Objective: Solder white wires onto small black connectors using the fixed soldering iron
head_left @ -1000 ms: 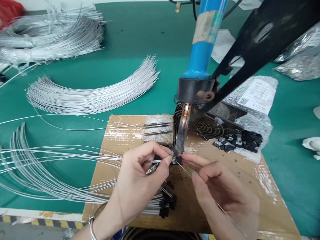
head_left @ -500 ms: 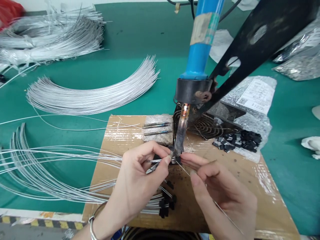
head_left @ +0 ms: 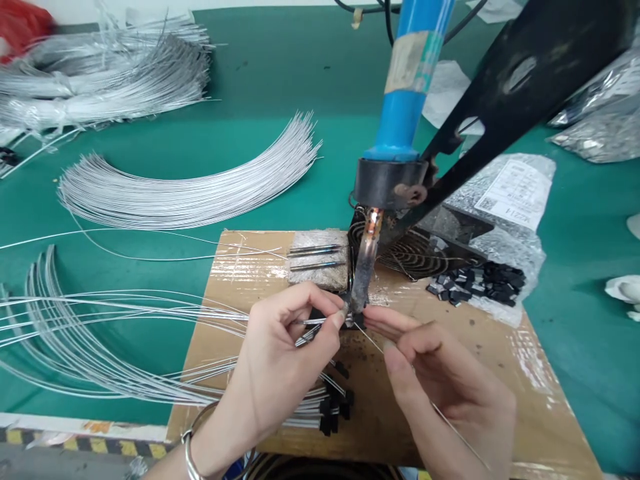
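My left hand point(head_left: 280, 360) pinches a thin grey wire point(head_left: 150, 310) between thumb and forefinger, its end held at the tip of the soldering iron point(head_left: 365, 267). The iron has a blue handle point(head_left: 407, 93) and hangs fixed on a black bracket point(head_left: 500, 107). My right hand point(head_left: 445, 387) is closed on a thin strand of solder wire point(head_left: 370, 340) that reaches the same tip. A small black component sits between my fingertips at the iron tip, mostly hidden. Finished wires with black ends point(head_left: 330, 407) lie under my left hand on the cardboard board point(head_left: 500, 373).
Bundles of grey wire lie on the green table: a curved fan point(head_left: 190, 187), a heap at the far left point(head_left: 100, 73), loose ones near left point(head_left: 75, 340). Black components point(head_left: 475, 280) spill from a foil bag point(head_left: 510, 193). A small fan grille point(head_left: 410, 253) sits behind the iron.
Almost nothing has moved; both hands stay at the iron tip, with only a slight shift of the camera view.
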A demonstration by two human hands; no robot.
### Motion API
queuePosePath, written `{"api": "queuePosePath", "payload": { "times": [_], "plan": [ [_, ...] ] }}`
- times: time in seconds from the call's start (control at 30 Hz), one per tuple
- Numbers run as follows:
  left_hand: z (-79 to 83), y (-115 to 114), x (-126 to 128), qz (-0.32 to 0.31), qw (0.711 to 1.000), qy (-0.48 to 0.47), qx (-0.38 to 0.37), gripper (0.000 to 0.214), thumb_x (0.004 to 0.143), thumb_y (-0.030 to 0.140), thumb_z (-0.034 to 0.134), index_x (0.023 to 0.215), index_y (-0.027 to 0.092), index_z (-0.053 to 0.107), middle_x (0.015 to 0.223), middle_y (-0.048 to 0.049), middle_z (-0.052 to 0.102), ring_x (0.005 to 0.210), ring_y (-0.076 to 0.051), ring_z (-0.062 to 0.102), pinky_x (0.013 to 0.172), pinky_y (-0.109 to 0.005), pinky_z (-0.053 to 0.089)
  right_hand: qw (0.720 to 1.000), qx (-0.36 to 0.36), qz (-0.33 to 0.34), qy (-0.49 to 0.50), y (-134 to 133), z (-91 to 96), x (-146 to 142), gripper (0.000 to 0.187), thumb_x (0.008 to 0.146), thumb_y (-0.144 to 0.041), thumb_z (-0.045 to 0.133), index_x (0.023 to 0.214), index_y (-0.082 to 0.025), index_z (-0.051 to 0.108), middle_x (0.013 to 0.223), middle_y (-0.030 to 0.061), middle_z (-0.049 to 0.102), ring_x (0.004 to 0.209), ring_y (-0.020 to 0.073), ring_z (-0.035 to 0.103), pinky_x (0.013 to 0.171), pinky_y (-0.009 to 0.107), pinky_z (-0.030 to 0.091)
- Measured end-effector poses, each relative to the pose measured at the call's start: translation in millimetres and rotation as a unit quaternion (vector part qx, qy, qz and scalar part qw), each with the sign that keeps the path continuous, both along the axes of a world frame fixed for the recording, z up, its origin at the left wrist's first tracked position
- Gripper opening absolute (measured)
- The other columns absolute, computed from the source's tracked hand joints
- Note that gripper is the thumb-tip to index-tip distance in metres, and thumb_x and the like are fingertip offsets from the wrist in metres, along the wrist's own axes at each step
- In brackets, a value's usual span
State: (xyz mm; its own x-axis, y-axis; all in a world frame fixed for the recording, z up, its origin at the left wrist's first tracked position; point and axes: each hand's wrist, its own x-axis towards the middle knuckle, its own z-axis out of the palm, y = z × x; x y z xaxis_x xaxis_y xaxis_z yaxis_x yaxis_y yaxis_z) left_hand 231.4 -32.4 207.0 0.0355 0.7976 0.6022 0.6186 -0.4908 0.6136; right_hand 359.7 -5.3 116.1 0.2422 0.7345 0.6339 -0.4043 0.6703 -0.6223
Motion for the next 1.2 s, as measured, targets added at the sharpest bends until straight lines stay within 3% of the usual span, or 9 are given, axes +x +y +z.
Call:
{"api": "queuePosePath", "payload": {
  "times": [0.67,1.2],
  "plan": [
    [-3.1,-1,-2,0.006,1.000,0.001,-0.011,0.013,0.096,0.021,0.068,0.085,0.015,0.068,0.103,-0.0043,0.073,0.087,-0.008,0.068,0.075,-0.013,0.049,0.998,0.050,-0.029,-0.017,6,-8.8,-1,0.020,0.100,-0.019,0.064,0.082,-0.018,0.054,0.123,-0.0020,0.073,0.106,0.0098,0.073,0.097,0.016,0.051],
    [5.8,-4,6,0.035,0.999,0.019,-0.012,0.015,0.090,0.023,0.068,0.080,0.012,0.067,0.097,-0.0083,0.074,0.083,-0.012,0.070,0.072,-0.015,0.052,0.998,0.049,-0.039,-0.020,6,-10.5,-2,0.018,0.100,-0.020,0.065,0.083,-0.019,0.056,0.123,-0.0020,0.073,0.107,0.0102,0.073,0.098,0.017,0.051]
  ]
}}
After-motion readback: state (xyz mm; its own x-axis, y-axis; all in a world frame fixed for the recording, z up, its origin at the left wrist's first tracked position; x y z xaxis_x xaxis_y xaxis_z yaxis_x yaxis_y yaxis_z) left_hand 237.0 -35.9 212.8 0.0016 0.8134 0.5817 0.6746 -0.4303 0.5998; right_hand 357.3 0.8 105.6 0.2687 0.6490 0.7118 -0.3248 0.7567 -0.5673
